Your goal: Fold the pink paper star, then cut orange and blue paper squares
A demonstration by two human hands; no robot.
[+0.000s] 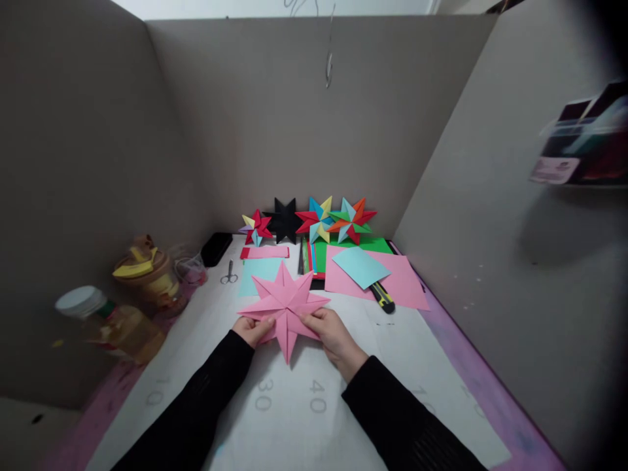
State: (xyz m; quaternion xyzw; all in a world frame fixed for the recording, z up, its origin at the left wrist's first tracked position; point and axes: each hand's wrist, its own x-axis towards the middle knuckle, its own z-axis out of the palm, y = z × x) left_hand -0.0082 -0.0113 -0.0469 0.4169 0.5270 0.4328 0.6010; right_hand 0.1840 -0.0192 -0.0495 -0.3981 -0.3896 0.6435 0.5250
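Note:
A large pink folded paper star [287, 294] with several points is held up above the white mat, its face toward me. My left hand [252, 328] pinches its lower left side, the thumb on the front. On the lower right side my right hand [330, 332] grips it the same way, thumb in front. The fingers behind the paper are hidden. Just behind the star lies a light blue sheet of paper [249, 269], partly covered by it.
Finished paper stars, a black one [285, 221] among them, lean on the back wall. Scissors [229, 273] lie left. A yellow-black utility knife [383, 297] rests on pink paper [405, 281] at right. A bottle [122, 327] and brown cup [152, 278] stand along the left wall.

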